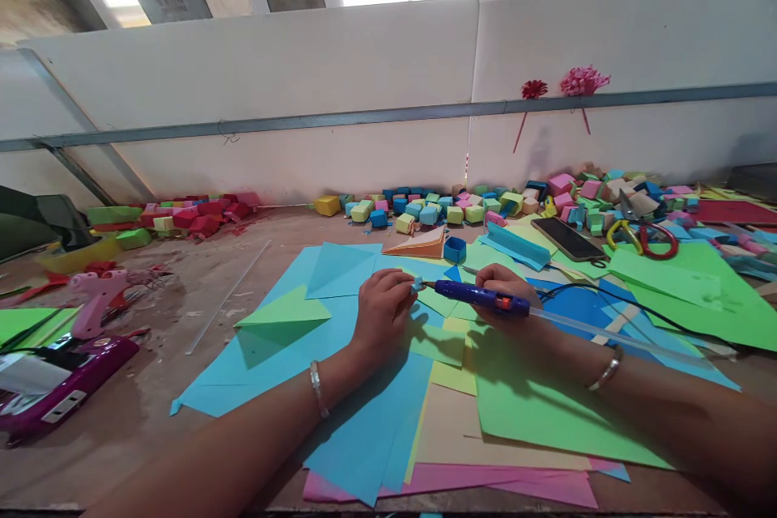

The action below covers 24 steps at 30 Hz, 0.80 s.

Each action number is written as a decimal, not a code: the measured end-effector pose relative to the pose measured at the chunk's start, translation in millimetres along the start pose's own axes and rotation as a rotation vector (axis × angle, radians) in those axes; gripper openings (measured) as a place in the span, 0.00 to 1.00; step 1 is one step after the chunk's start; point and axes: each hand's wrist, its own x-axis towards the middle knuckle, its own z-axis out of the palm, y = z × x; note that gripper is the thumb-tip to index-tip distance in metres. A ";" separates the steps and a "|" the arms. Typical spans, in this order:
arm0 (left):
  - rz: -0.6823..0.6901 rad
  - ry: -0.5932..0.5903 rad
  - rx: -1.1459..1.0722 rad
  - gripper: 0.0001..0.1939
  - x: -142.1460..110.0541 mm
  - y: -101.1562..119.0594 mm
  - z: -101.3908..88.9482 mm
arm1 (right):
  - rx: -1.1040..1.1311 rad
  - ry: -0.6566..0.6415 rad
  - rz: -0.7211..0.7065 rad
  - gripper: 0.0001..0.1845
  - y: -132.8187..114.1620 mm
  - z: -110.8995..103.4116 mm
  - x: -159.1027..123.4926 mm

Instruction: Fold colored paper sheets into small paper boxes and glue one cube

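While your left hand (384,303) pinches a small light-blue piece (417,285) above the layered paper, your right hand (503,289) wraps around a dark-blue glue gun (470,295), nozzle at the piece. On the bench (163,388): blue sheets (380,413) and a green sheet (546,396), beneath your hands; small paper blocks (429,214), along the wall; black phone (567,238) and scissors (639,230), right; pink glue gun (97,291), left.

A dark blue glue gun (479,296) points left, nearly level, a clear glue stick (564,320) jutting from its rear. A small light-blue paper piece (417,285) sits at the glue gun's tip.
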 end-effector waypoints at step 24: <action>0.035 0.023 -0.017 0.11 0.8 -4.0 4.3 | -0.269 0.102 -0.104 0.13 4.6 -8.8 15.6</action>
